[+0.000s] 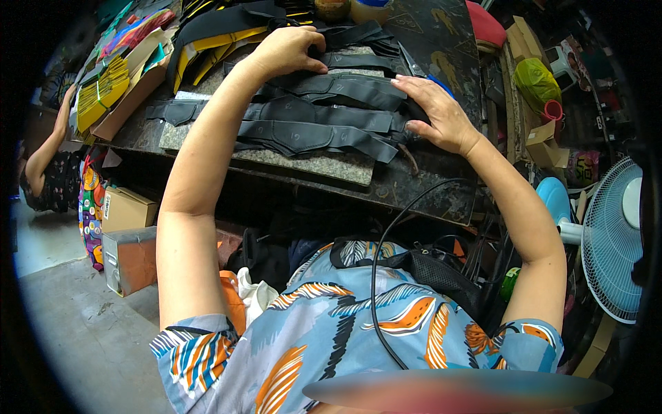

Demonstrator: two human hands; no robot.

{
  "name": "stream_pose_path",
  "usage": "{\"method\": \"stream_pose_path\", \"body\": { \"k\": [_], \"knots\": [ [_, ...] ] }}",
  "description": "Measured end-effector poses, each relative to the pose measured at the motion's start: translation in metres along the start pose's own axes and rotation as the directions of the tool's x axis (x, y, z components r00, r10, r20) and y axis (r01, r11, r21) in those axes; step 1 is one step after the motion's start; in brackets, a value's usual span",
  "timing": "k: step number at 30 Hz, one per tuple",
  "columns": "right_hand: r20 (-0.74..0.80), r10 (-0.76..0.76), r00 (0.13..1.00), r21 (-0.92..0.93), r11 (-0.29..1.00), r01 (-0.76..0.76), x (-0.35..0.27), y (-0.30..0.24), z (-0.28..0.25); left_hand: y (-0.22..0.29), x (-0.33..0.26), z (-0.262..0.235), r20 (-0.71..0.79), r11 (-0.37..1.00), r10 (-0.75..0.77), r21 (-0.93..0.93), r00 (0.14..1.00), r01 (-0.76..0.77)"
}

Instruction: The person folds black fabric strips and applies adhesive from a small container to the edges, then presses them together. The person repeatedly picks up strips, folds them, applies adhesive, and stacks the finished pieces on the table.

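Note:
Several black strips [296, 136], leather-like with a wide pointed middle and pale marks, lie in overlapping rows on a speckled grey stone slab [338, 170]. My left hand [293, 53] is at the far rows, its fingers and thumb curled round the left end of a black strip [355, 61]. Over the right ends of the rows rests my right hand [441, 116], fingers stretched out and thumb apart, fingertips touching the strips. Just beyond it lie scissors [412, 62] with blue handles, partly hidden by that hand.
Black and yellow pieces [221, 41] are piled at the far left, beside a carton [131, 103] holding yellow bundles. Jars [371, 12] stand at the back. A fan [617, 234] is on the right. A black cable [376, 276] hangs before me. Another person's arm [55, 134] shows far left.

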State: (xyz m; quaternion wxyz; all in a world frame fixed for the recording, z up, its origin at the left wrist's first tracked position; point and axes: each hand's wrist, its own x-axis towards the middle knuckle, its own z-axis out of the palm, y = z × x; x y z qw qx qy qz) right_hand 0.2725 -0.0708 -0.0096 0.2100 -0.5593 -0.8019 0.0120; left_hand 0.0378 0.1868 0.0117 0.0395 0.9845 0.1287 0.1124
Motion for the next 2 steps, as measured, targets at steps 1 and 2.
{"method": "stream_pose_path", "body": {
  "k": [1, 2],
  "knots": [
    [0.002, -0.001, 1.000, 0.001, 1.000, 0.001, 0.0001, 0.0000, 0.0004, 0.0031, 0.0007, -0.0029, 0.055, 0.999, -0.042, -0.016, 0.998, 0.043],
    [0.001, -0.004, 1.000, 0.005, 1.000, 0.004, 0.0008, 0.0000, 0.0016, 0.0059, 0.0027, -0.0061, 0.116, 0.996, -0.084, -0.020, 0.990, 0.087]
  ]
}}
